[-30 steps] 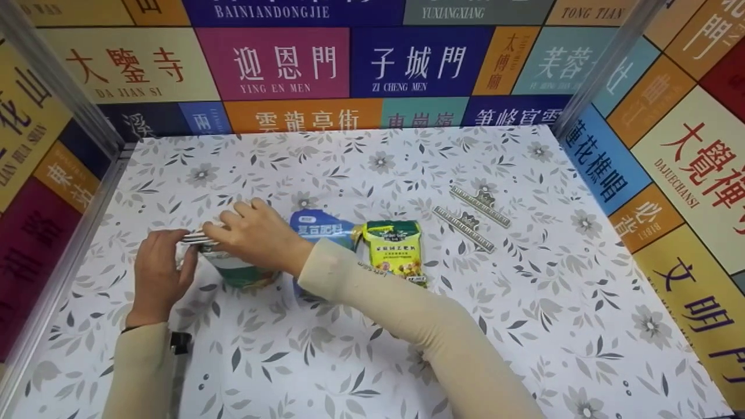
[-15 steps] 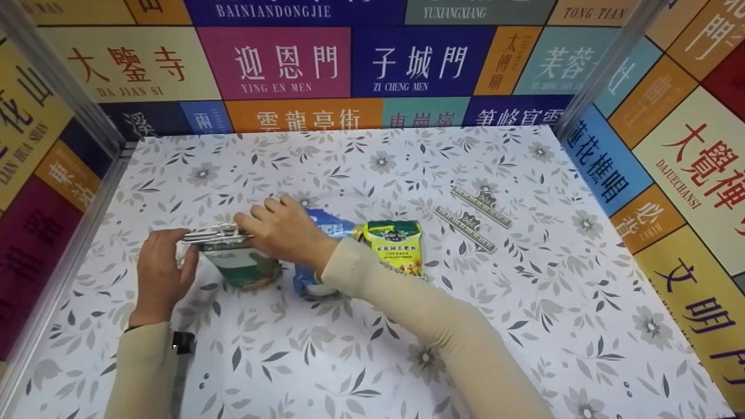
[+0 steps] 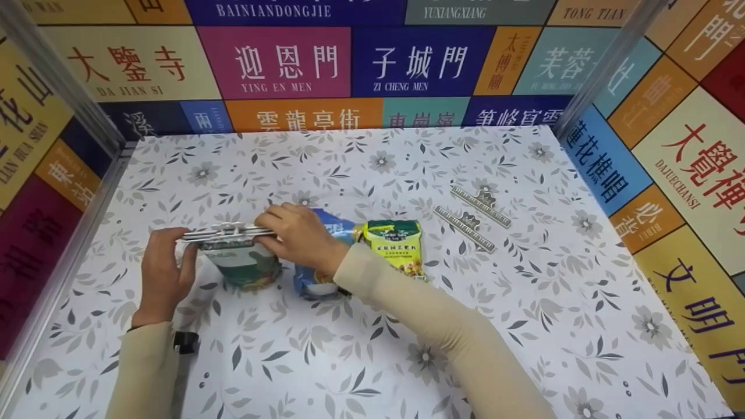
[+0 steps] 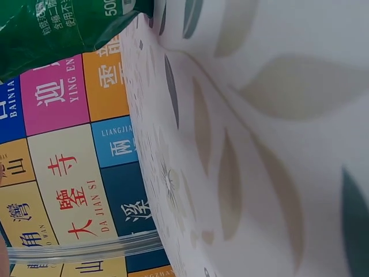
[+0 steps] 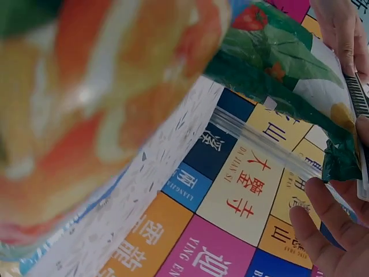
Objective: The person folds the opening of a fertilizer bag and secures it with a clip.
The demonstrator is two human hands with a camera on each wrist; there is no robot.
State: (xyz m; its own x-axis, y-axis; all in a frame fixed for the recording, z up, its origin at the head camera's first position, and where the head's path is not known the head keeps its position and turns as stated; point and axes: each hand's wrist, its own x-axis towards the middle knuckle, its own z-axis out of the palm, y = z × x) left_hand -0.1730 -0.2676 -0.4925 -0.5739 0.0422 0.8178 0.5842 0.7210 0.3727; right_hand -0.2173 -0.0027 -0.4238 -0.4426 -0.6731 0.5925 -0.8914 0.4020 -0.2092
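Observation:
A silver sealing clip [image 3: 230, 233] with a toothed bar lies across the top of a green printed bag [image 3: 247, 269], which stands on the table. My left hand [image 3: 165, 273] pinches the clip's left end between thumb and fingers. At the other end, my right hand [image 3: 302, 235] grips the clip. The right wrist view shows the clip's toothed bar [image 5: 357, 95] along the bag's mouth, with the right fingers [image 5: 328, 219] against that end. In the left wrist view only the green bag's [image 4: 63, 34] printed corner shows clearly; the left fingers are almost wholly out of sight.
A blue fertilizer bag [image 3: 317, 282] lies behind my right hand, partly covered by it. Beside it is a yellow-green bag [image 3: 397, 247]. Two more silver clips [image 3: 464, 228] lie to the right. Printed panels [image 3: 273, 64] wall the table's back and sides.
My right hand has slid rightward along the clip to its right end, baring the clip's middle. The left hand has stayed at the left end.

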